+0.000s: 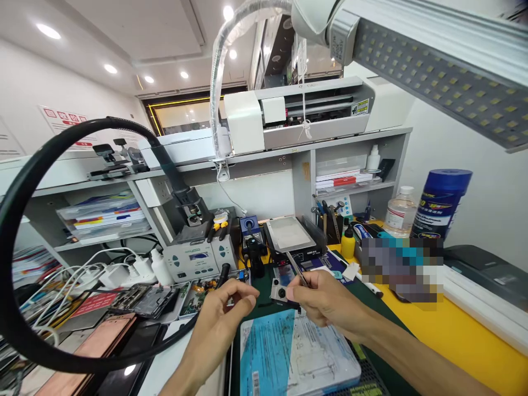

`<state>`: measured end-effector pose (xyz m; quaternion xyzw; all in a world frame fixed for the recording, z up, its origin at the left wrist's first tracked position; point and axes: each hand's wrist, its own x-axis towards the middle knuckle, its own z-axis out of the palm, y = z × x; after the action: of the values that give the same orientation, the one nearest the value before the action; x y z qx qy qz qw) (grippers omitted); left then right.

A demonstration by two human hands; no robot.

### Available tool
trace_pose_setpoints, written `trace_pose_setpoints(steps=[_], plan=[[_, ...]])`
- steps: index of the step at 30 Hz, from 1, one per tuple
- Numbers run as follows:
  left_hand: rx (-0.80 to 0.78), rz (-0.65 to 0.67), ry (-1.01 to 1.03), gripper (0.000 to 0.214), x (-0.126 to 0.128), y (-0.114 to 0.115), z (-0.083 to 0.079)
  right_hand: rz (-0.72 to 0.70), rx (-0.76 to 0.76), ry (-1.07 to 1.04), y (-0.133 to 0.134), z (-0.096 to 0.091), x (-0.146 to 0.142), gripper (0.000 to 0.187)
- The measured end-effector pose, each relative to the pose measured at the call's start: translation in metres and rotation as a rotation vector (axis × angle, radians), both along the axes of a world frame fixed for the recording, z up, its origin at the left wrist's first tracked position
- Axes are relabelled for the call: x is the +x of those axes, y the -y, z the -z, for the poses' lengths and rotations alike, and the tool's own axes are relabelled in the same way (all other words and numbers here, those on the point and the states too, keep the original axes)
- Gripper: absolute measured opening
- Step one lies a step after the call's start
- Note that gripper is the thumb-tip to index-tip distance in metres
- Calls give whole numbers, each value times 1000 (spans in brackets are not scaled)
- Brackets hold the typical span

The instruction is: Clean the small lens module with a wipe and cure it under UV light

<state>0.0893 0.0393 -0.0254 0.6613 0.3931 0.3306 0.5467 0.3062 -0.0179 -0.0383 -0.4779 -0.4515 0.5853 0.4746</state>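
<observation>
Tweezers (296,268) partly hidden, lamp (443,80) cut off

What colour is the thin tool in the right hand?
The thin tool is silvery grey; the head view shows it.

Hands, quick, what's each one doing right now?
Left hand: partly open, fingers loosely curled, nothing seen in it.
Right hand: closed, holding tweezers.

Tweezers (297,269) seemingly silver; pad (305,357) blue, white; mat (264,287) green.
</observation>
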Motion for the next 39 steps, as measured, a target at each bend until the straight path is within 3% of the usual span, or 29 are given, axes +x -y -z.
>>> trace_pose_setpoints(steps=[5, 12, 25, 39], plan=[[-306, 286, 109, 25, 2, 2, 5, -63, -37, 5, 2, 0, -1, 15], [-514, 256, 202, 10, 1, 4, 13, -81, -53, 41, 2, 5, -1, 18], [-518, 175, 207, 24, 7, 11, 26, -25, 1, 121, 3, 0, -7, 23], [-491, 133, 253, 19, 11, 14, 26, -43, 43, 143, 2, 5, -6, 21]])
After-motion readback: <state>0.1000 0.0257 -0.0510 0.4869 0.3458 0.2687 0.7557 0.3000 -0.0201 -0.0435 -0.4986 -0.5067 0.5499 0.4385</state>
